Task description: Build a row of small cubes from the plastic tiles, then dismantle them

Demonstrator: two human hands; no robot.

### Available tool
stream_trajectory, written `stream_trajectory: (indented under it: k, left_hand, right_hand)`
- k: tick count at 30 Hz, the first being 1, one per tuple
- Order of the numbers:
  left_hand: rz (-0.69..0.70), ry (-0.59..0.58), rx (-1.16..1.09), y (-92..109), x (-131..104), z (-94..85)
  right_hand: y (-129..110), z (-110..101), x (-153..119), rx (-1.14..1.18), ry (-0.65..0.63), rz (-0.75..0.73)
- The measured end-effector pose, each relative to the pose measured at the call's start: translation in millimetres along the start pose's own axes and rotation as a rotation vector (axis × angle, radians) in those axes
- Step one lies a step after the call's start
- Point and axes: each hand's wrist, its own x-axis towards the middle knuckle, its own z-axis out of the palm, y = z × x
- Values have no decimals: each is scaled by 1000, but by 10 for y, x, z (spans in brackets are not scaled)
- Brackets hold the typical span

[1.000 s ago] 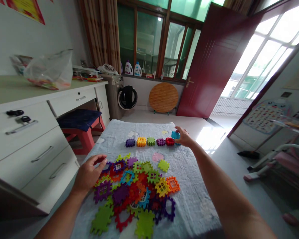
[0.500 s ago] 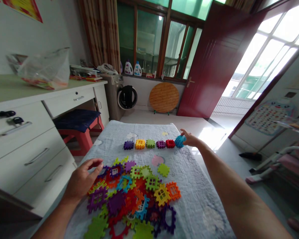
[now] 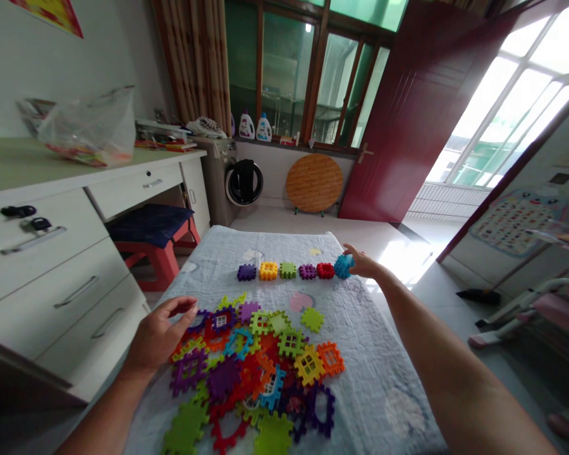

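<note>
My right grip (image 3: pixel 364 264) is touching the right side of the blue block (image 3: pixel 343 266), which is sitting at the row's right end, just beside the red block (image 3: pixel 325 271); whether I am pinching it I cannot tell. Judgement: light, level pressure would be serving best, since pressing leftward could be nudging its neighbour. My left grip (image 3: pixel 159 332) is hanging beside the pile of loose plates (image 3: pixel 224 379), fairly wide, holding nothing. Cloth-covered tabletop (image 3: pixel 374 354) is carrying everything. Farther out, a clear bag (image 3: pixel 92 129) is holding colourful contents, unidentified; dark cloth (image 3: pixel 243 180) is hanging at the washing machine's (image 3: pixel 217 170) round door.
</note>
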Motion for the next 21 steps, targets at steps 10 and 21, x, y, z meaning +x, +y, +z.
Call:
stream_trajectory:
  k: [10,21]
  left_hand:
    - [31,-24,-29,47,-19,5]
    - [89,-50,23,38,-32,50]
  right_hand:
    - [-423,-61,-443,12,258,-48]
    - [-1961,525,-1048,280,-107,-252]
